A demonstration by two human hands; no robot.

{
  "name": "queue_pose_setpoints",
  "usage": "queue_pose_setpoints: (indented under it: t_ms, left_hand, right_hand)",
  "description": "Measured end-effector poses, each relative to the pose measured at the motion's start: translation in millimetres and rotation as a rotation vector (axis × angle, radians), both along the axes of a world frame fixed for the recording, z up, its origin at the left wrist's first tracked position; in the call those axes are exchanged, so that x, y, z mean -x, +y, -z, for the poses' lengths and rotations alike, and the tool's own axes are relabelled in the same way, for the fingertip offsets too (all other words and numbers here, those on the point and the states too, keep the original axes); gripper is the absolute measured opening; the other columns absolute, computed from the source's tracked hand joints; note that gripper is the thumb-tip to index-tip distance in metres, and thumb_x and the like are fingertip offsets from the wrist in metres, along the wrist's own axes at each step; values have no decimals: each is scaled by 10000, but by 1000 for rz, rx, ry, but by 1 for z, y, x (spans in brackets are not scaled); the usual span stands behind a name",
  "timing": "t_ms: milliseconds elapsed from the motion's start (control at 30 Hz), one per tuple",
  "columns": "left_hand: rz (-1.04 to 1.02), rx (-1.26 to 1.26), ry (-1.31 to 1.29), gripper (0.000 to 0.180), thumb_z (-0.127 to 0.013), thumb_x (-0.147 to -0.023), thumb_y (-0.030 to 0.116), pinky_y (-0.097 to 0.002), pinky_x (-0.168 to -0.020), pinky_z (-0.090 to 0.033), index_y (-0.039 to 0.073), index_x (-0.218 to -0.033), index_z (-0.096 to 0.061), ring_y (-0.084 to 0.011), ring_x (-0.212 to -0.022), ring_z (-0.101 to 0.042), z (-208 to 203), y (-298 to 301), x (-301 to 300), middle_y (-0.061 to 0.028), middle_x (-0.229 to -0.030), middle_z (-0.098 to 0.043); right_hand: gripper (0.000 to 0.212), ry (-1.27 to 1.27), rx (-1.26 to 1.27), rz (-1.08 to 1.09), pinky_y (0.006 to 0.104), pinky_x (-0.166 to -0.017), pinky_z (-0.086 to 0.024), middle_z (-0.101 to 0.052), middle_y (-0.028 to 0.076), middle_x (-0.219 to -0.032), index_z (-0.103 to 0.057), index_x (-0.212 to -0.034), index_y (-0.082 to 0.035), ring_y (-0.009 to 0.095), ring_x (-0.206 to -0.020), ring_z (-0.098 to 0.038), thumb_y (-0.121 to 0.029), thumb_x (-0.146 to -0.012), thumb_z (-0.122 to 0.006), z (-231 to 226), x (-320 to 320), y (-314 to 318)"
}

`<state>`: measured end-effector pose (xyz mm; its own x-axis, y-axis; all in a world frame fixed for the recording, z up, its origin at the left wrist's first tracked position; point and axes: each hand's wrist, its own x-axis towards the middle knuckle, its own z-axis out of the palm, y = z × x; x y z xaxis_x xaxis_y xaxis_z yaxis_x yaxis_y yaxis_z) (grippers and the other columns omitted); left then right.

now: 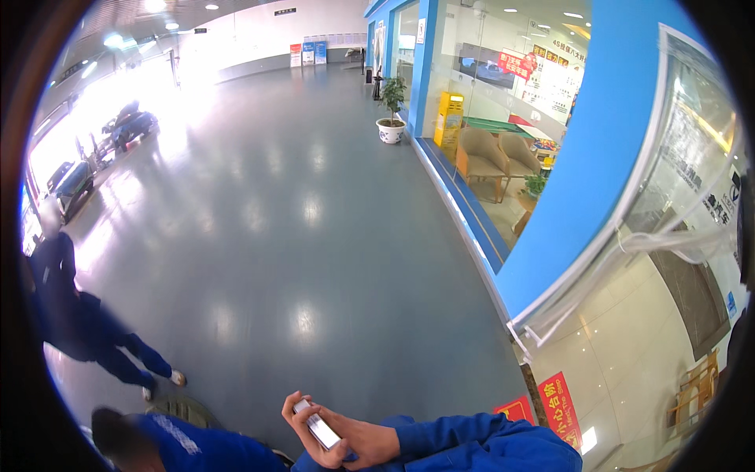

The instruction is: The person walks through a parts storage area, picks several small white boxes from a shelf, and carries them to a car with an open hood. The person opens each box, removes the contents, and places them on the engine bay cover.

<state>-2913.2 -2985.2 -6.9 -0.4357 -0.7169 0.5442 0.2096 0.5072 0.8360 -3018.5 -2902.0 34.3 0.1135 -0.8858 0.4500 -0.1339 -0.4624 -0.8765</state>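
At the lower edge, my right hand [363, 440] is closed around a small phone [321, 429] with a light, bright face. Its fingers curl over the far side of the phone. A blue sleeve covers the forearm, which reaches in from the lower right. What the phone's face displays is too small to make out. My left hand does not show.
Two people in blue workwear, one standing [75, 307] and one low down [197, 444], are at the left. A potted plant [391, 110] stands by the blue-framed glass wall. Clear curtain strips [668, 189] hang at right; red floor signs [560, 409] lie below.
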Motion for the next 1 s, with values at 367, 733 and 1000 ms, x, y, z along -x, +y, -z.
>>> queue_pose_setpoints:
  t_ms: [367, 733, 1000]
  left_hand:
    - [-182, -166, 47, 738, -610, -654, 564, -449, -951, -363, 45, -1174, -538, -318, -1109, -453, 18, -227, 152, -178, -1186, -439]
    - [-511, -521, 389, 573, -393, -784, 426, -380, -967, -348, -14, -1125, -528, -272, -1114, -459, -22, -447, 247, -171, -1198, -513]
    - [-599, -322, 277, 435, -413, -819, 326, -352, -829, -440, -34, -970, -604, -249, -922, -567, -28, -651, 272, -174, -1018, -605]
  right_hand:
    - [347, 291, 414, 505, 364, -875, -475, -561, 187, -1195, -532, -1145, 66, 311, -1075, -570, -157, -879, -531, 55, 146, -229]
    - [502, 178, 55, 188, 388, -956, -460, -514, 200, -1289, -583, -1224, -47, 363, -1154, -541, 34, -733, -651, 42, 241, -487]
    - [544, 276, 22, 49, 375, -901, -491, -565, 167, -1229, -601, -1200, -65, 345, -1067, -593, 9, -669, -689, 20, 295, -696]
